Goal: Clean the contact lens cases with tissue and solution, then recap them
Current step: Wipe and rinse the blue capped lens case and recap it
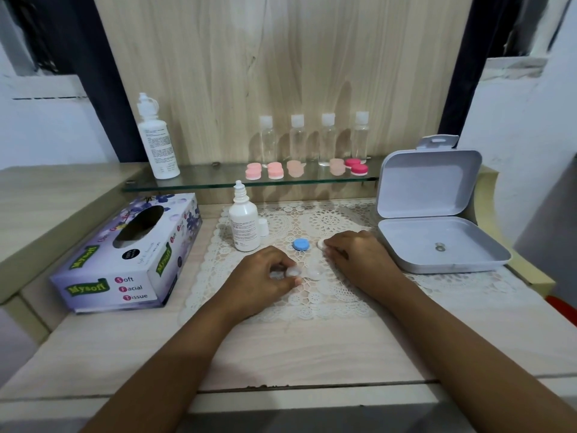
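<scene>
Center frame, on the lace mat [312,301] on the desk [281,348]: left hand [265,278] fingers pinch one well of the clear lens case [307,271]; other well lies free just right of the fingertips. Right hand [359,254] fingers curled onto a white cap [321,244]; blue cap [300,244] lies loose between the hands

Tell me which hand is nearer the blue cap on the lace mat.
Right, narrowly. The right hand sits just beside the blue cap, fingers on a white cap. The left hand is below it, gripping the clear case.
</scene>
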`<state>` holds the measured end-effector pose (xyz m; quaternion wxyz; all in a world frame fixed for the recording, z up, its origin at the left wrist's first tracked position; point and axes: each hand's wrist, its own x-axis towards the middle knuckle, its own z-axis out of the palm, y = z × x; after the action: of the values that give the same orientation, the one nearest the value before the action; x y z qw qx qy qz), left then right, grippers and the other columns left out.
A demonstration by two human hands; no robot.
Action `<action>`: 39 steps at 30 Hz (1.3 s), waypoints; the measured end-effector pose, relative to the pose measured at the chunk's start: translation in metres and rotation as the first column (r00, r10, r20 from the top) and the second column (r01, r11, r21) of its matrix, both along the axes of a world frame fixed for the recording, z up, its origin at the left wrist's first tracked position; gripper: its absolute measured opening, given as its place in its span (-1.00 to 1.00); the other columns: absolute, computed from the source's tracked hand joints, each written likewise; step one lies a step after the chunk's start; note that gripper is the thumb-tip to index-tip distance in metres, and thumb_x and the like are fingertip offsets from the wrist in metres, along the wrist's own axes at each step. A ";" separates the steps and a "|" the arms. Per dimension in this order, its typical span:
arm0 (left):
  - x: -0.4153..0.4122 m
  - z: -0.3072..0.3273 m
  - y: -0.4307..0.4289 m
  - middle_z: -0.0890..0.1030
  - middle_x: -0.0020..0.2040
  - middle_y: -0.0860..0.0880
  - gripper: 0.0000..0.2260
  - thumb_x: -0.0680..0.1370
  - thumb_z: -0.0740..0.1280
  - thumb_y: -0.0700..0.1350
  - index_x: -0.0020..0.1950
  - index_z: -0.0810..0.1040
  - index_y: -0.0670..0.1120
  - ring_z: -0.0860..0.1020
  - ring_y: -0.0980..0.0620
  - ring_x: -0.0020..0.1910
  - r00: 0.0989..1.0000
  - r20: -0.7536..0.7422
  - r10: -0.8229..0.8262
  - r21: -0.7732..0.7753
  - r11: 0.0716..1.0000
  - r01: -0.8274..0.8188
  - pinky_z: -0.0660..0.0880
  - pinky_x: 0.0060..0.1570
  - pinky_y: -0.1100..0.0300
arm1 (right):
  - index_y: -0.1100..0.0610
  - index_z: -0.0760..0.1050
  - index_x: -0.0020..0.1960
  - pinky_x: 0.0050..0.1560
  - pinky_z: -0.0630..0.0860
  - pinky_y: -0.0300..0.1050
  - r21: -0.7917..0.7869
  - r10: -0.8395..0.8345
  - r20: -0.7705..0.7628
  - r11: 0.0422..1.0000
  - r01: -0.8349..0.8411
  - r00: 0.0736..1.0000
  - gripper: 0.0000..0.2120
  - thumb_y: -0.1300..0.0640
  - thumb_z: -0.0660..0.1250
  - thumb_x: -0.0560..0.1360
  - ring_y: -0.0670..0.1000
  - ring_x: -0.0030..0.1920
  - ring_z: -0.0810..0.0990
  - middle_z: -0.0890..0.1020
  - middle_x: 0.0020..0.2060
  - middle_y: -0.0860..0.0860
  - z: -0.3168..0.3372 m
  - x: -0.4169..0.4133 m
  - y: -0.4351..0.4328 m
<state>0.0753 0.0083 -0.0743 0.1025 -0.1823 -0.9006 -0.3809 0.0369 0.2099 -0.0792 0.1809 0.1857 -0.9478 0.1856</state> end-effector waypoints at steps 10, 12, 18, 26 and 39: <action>0.001 0.000 -0.001 0.56 -0.07 0.14 -0.85 0.43 0.46 -0.09 -0.04 0.61 -0.08 0.49 0.38 -0.09 1.000 0.007 -0.010 0.006 1.000 0.010 0.35 -0.11 0.56 | 0.04 0.52 0.24 0.03 0.44 -0.09 -0.125 -0.007 0.047 0.992 0.013 0.999 -0.68 -0.03 0.21 0.54 0.12 0.02 0.55 0.60 0.04 0.11 0.013 0.016 0.001; 0.001 0.001 -0.001 0.57 -0.05 0.14 -0.85 0.43 0.46 -0.08 -0.03 0.62 -0.05 0.50 0.34 -0.06 1.000 0.009 -0.010 0.005 1.000 0.010 0.36 -0.09 0.54 | 0.02 0.53 0.22 0.02 0.42 -0.17 -0.165 0.001 0.077 0.986 0.012 0.997 -0.69 -0.04 0.26 0.53 0.00 0.00 0.55 0.58 0.07 0.05 0.017 0.022 0.003; 0.000 0.001 -0.001 0.56 -0.02 0.14 -0.84 0.44 0.44 -0.05 0.00 0.60 0.00 0.50 0.25 0.00 1.000 0.012 -0.002 -0.013 1.000 0.002 0.38 -0.02 0.49 | 0.01 0.56 0.17 0.03 0.46 -0.15 -0.107 0.149 0.154 0.985 -0.133 0.977 -0.58 -0.21 0.30 0.44 -0.11 -0.04 0.50 0.59 -0.05 -0.04 0.022 0.039 0.000; -0.003 -0.003 -0.001 0.53 0.01 0.14 -0.80 0.46 0.42 -0.04 0.07 0.59 0.00 0.49 0.21 0.02 0.999 -0.035 -0.032 -0.053 0.998 0.030 0.39 0.02 0.40 | 0.00 0.53 0.17 0.11 0.43 -0.09 -0.022 0.169 0.146 0.986 -0.167 0.975 -0.69 -0.08 0.33 0.46 -0.06 0.09 0.47 0.54 0.04 -0.05 0.019 0.038 -0.002; 0.000 -0.002 0.004 0.17 0.52 0.09 -0.53 0.60 0.12 0.13 0.48 0.24 0.01 0.07 0.15 0.50 0.998 0.058 0.022 -0.393 0.920 0.002 0.01 0.42 0.23 | 0.08 0.55 0.07 -0.02 0.50 -0.22 -0.238 0.111 0.097 0.968 -0.085 0.989 -0.80 0.09 0.38 0.45 -0.08 -0.09 0.57 0.62 -0.12 -0.05 0.029 0.036 0.003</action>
<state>0.0749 0.0120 -0.0758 0.0383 -0.1828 -0.9624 -0.1975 0.0731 0.2132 -0.0501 0.1399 0.1995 -0.9176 0.3140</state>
